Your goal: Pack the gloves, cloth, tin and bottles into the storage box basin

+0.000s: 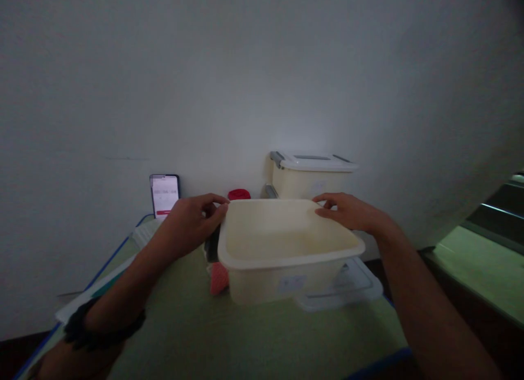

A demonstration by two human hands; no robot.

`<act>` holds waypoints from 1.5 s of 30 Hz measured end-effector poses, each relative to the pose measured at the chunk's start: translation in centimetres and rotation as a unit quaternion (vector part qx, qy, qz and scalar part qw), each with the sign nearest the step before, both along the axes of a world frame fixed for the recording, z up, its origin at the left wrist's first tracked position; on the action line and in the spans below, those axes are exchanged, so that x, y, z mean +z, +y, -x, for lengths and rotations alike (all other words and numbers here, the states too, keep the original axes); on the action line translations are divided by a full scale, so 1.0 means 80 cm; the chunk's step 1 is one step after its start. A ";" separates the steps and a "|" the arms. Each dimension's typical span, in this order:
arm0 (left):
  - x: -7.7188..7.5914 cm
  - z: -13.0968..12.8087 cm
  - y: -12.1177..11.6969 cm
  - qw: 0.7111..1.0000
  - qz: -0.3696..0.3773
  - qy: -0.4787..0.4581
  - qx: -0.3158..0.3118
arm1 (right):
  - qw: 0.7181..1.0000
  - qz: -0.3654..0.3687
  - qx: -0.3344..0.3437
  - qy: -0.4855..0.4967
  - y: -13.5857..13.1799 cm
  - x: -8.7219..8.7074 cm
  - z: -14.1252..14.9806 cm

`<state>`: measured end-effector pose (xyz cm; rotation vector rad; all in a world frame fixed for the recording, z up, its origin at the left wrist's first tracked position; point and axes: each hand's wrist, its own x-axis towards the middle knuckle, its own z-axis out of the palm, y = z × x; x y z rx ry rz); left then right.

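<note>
A cream plastic storage box (262,281) without its lid stands in the middle of the view, its inside bare where I can see it. My left hand (200,219) pinches the box's rim at the far left corner. At the far right corner my right hand (341,209) grips the rim between thumb and fingers. Under the box's right side, partly hidden, lies a translucent plastic lid (364,284). A pink cloth-like item (219,278) and a dark item (212,246) show beside the box's left wall.
Behind the box, another cream box with a white lid (315,162) and grey latches stands by the wall. A red round item (239,194) sits left of it. A lit phone (166,195) leans at the table's (184,336) back left. Another surface (483,271) lies at right.
</note>
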<state>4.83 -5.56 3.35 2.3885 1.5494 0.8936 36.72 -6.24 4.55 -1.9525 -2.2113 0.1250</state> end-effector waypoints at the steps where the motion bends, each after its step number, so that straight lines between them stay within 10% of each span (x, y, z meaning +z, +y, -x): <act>1: -0.003 -0.008 -0.003 1.000 0.006 -0.004 -0.017 | 1.000 0.002 -0.006 -0.005 -0.003 0.000 -0.011; 11: -0.044 -0.087 -0.012 0.983 0.063 -0.033 -0.170 | 0.993 0.003 -0.101 -0.053 -0.018 -0.017 -0.100; 21: -0.090 -0.121 -0.005 0.965 -0.038 -0.030 -0.259 | 0.969 -0.022 -0.219 -0.108 -0.007 -0.051 -0.121; 36: -0.095 -0.105 0.003 0.964 -0.022 -0.098 -0.245 | 0.964 -0.053 -0.219 -0.138 -0.031 -0.040 -0.079; 45: -0.094 -0.033 0.009 0.984 -0.087 -0.024 -0.157 | 0.988 -0.154 0.005 0.002 -0.046 -0.039 0.062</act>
